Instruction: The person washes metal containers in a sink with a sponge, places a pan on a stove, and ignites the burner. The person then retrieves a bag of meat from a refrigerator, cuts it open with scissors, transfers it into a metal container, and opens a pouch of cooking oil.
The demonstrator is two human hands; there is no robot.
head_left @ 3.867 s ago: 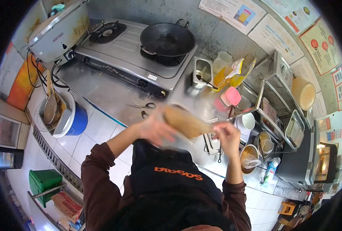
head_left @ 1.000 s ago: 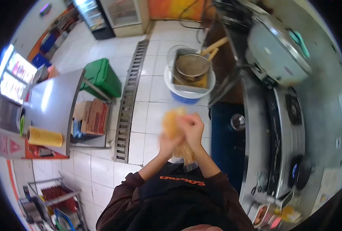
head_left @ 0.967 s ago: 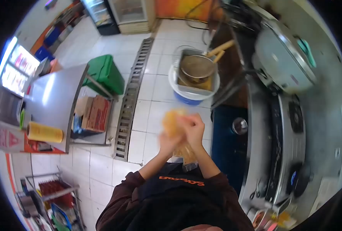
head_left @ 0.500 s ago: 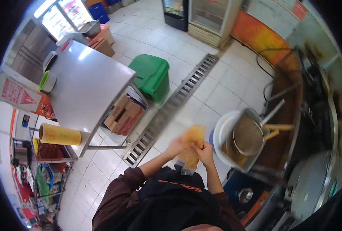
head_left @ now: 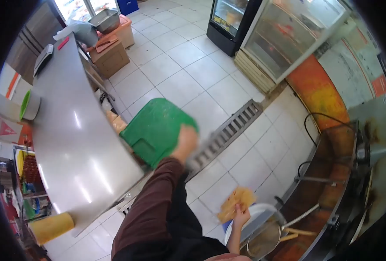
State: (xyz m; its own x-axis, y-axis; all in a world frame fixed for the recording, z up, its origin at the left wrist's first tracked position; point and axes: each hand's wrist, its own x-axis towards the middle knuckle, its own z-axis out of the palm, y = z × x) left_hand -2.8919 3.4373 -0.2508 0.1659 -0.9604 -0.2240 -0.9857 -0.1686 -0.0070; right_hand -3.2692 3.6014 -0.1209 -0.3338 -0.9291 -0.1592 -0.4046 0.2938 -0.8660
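My left hand [head_left: 186,141] reaches forward over the near right edge of a green bin's lid [head_left: 158,126]; its fingers are smeared by motion. My right hand [head_left: 241,216], lower right, is closed on a plastic bag [head_left: 235,201] with yellow-brown contents. Just beyond that hand stands a white bucket [head_left: 262,209], partly covered by my forearm. A round mesh strainer [head_left: 264,239] with a long metal handle rests by the bucket, and wooden handles [head_left: 298,232] stick out beside it.
On the left runs a steel table [head_left: 80,143], with a yellow roll [head_left: 51,228] at its near corner and a green-rimmed bowl [head_left: 30,105] at its edge. A floor drain grate [head_left: 241,119] crosses the tiles. Glass-door fridges [head_left: 284,39] stand ahead; a stove counter [head_left: 332,161] lies right.
My left hand has let go of the bag and swung forward to the green bin. My right hand keeps the bag, now close to the bucket. The view has moved nearer the bin.
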